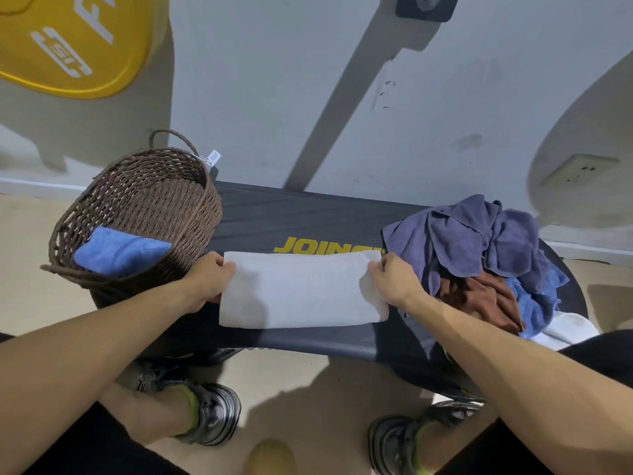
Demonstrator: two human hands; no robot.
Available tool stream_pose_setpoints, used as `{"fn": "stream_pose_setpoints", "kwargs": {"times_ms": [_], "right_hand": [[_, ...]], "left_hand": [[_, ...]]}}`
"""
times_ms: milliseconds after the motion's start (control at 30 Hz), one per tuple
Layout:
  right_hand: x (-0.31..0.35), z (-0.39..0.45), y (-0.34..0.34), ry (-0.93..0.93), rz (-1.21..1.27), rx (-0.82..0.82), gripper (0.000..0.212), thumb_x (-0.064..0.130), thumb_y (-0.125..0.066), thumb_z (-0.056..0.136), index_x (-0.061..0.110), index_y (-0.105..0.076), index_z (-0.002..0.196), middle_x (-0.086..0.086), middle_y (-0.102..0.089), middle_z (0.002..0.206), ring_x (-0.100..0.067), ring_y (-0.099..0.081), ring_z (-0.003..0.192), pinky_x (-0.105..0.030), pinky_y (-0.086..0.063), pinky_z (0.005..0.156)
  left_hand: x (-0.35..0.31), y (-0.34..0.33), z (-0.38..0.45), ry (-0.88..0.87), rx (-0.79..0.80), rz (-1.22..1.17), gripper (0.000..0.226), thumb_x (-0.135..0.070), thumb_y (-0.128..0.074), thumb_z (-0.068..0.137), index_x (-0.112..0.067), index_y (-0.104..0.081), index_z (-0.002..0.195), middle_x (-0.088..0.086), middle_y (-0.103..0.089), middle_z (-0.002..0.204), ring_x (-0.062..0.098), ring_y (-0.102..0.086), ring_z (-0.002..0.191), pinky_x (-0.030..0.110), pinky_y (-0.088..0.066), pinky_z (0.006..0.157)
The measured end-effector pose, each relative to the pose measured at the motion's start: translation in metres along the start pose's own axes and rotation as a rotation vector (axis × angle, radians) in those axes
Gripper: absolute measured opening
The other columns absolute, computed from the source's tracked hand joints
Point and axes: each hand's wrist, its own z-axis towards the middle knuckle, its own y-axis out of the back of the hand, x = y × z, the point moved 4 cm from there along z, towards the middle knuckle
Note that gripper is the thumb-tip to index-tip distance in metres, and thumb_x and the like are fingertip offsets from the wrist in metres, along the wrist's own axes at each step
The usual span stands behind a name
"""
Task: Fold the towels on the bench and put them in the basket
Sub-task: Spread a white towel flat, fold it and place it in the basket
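A white towel [301, 291] lies folded into a long flat rectangle across the middle of the black bench [308, 214]. My left hand [209, 279] grips its left end and my right hand [395, 281] pinches its upper right corner. A brown woven basket [164, 193] stands on the bench's left end, with a folded blue towel [120, 252] inside. At the right end sits a heap of unfolded towels [479, 241]: purple-blue ones on top, a brown one [479, 299] and a white one [565, 329] below.
The bench stands against a grey wall with a wall socket [579, 169] at the right. A yellow weight plate [68, 42] leans at the upper left. My feet in grey shoes [212, 416] rest on the tan floor in front of the bench.
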Motion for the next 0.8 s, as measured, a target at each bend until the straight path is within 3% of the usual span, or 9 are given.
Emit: {"fn": "stream_pose_setpoints", "kwargs": {"times_ms": [133, 233, 367, 500, 567, 667, 733, 800], "right_hand": [[0.0, 0.004, -0.006, -0.012, -0.009, -0.004, 0.027, 0.031, -0.041, 0.103, 0.007, -0.049, 0.097, -0.01, -0.056, 0.092, -0.027, -0.049, 0.083, -0.032, -0.037, 0.071], [-0.003, 0.005, -0.009, -0.043, 0.023, -0.022, 0.035, 0.036, -0.038, 0.105, 0.003, -0.05, 0.108, -0.013, -0.059, 0.098, -0.028, -0.053, 0.085, -0.032, -0.038, 0.072], [-0.005, 0.003, -0.012, -0.068, 0.057, -0.055, 0.039, 0.038, -0.034, 0.105, 0.003, -0.046, 0.117, -0.018, -0.063, 0.108, -0.034, -0.06, 0.096, -0.037, -0.044, 0.077], [-0.002, 0.003, -0.009, -0.071, 0.1, -0.051, 0.046, 0.046, -0.035, 0.103, 0.004, -0.05, 0.109, -0.008, -0.062, 0.092, -0.029, -0.058, 0.087, -0.034, -0.041, 0.074], [0.002, 0.003, -0.006, -0.109, 0.092, -0.003, 0.053, 0.05, -0.034, 0.102, 0.001, -0.052, 0.11, -0.009, -0.061, 0.094, -0.027, -0.057, 0.087, -0.032, -0.041, 0.074], [0.003, 0.001, 0.001, -0.154, -0.021, 0.154, 0.052, 0.046, -0.046, 0.099, -0.001, -0.058, 0.118, -0.017, -0.066, 0.112, -0.035, -0.064, 0.1, -0.036, -0.053, 0.08], [0.002, -0.006, 0.005, -0.184, -0.002, 0.277, 0.041, 0.038, -0.054, 0.096, 0.001, -0.06, 0.113, -0.018, -0.068, 0.108, -0.036, -0.069, 0.092, -0.045, -0.06, 0.079], [-0.001, -0.013, 0.009, -0.198, 0.01, 0.371, 0.032, 0.034, -0.062, 0.092, 0.005, -0.061, 0.106, -0.015, -0.069, 0.101, -0.03, -0.069, 0.082, -0.038, -0.062, 0.069]], "left_hand": [[-0.002, -0.003, 0.002, -0.056, -0.01, 0.121, 0.017, -0.025, -0.047, 0.101, -0.01, -0.051, 0.094, 0.008, -0.06, 0.091, 0.021, -0.061, 0.075, 0.028, -0.046, 0.047], [-0.002, -0.006, 0.003, -0.07, -0.011, 0.134, 0.022, -0.025, -0.046, 0.101, -0.008, -0.051, 0.087, 0.009, -0.06, 0.089, 0.019, -0.059, 0.069, 0.026, -0.044, 0.045], [-0.005, -0.002, 0.003, -0.081, -0.067, 0.15, 0.021, -0.028, -0.046, 0.101, -0.011, -0.047, 0.089, 0.003, -0.055, 0.085, 0.014, -0.054, 0.069, 0.027, -0.038, 0.046], [-0.009, -0.002, 0.001, -0.089, -0.051, 0.117, 0.041, -0.025, -0.049, 0.099, -0.01, -0.051, 0.061, -0.002, -0.06, 0.053, 0.013, -0.059, 0.047, 0.022, -0.04, 0.037], [-0.01, 0.001, -0.004, -0.012, -0.005, 0.035, 0.042, -0.03, -0.05, 0.1, -0.006, -0.06, 0.067, 0.001, -0.065, 0.052, 0.014, -0.063, 0.045, 0.022, -0.046, 0.038], [-0.002, 0.011, -0.014, 0.141, 0.037, 0.097, 0.046, -0.045, -0.054, 0.095, -0.002, -0.068, 0.088, 0.014, -0.072, 0.075, 0.024, -0.065, 0.054, 0.029, -0.053, 0.047], [0.008, 0.016, -0.022, 0.218, 0.11, 0.242, 0.05, -0.053, -0.06, 0.088, -0.004, -0.069, 0.089, 0.014, -0.073, 0.079, 0.023, -0.065, 0.051, 0.027, -0.052, 0.046], [0.018, 0.017, -0.029, 0.274, 0.21, 0.314, 0.054, -0.056, -0.066, 0.083, -0.003, -0.07, 0.09, 0.012, -0.072, 0.079, 0.021, -0.062, 0.048, 0.024, -0.049, 0.045]]}}
